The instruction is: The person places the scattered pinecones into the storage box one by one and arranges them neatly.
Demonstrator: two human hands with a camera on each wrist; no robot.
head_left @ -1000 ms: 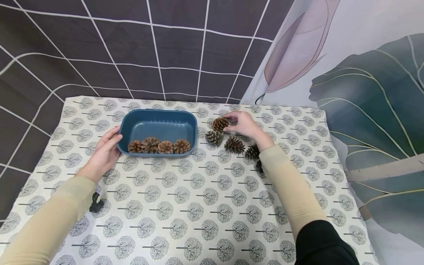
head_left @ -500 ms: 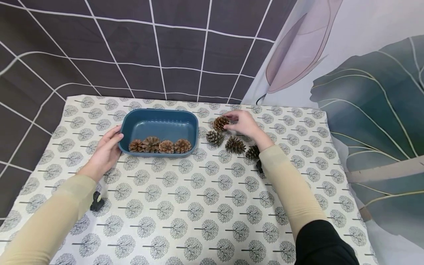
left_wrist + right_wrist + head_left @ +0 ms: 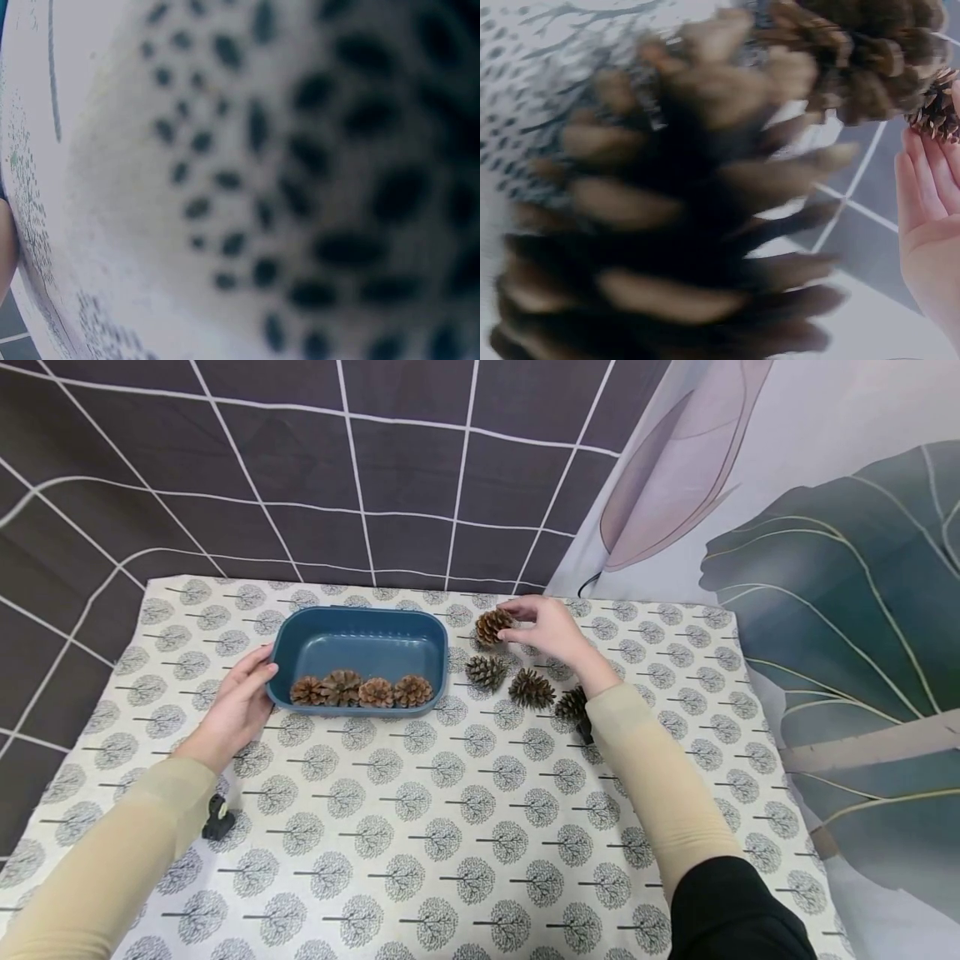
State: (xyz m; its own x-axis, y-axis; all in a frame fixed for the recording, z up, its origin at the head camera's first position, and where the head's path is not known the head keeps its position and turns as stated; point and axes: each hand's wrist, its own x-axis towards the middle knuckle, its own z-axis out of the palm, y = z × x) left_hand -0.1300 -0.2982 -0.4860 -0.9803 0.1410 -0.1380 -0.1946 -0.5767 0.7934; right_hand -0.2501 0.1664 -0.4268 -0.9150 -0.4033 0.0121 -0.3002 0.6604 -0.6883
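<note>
A pine cone point(image 3: 492, 627) is pinched between the thumb and fingers of my right hand point(image 3: 542, 625), above the back right of the table. My left hand point(image 3: 238, 697) holds the left side of a blue plastic tub point(image 3: 352, 647), its thumb at the rim. Inside, a row of several pine cones point(image 3: 377, 692) lies along the near wall. More cones sit right of the tub: a greyish one point(image 3: 486, 672), a dark one point(image 3: 532, 688) and one point(image 3: 572, 702) partly behind my right wrist. The right wrist view has a large blurred cone point(image 3: 675, 225) close up, with my hand point(image 3: 934, 202) beyond.
A tree-print cloth point(image 3: 420, 827) covers the table. Behind its back edge hangs a dark grid-patterned curtain point(image 3: 405, 468), and a leaf-print curtain point(image 3: 847, 610) hangs at the right. The left wrist view is mostly blurred cloth point(image 3: 225, 187).
My right hand has shifted slightly left and away from me, lifting the pinched pine cone clear of the greyish cone. My left hand and the tub have stayed in place.
</note>
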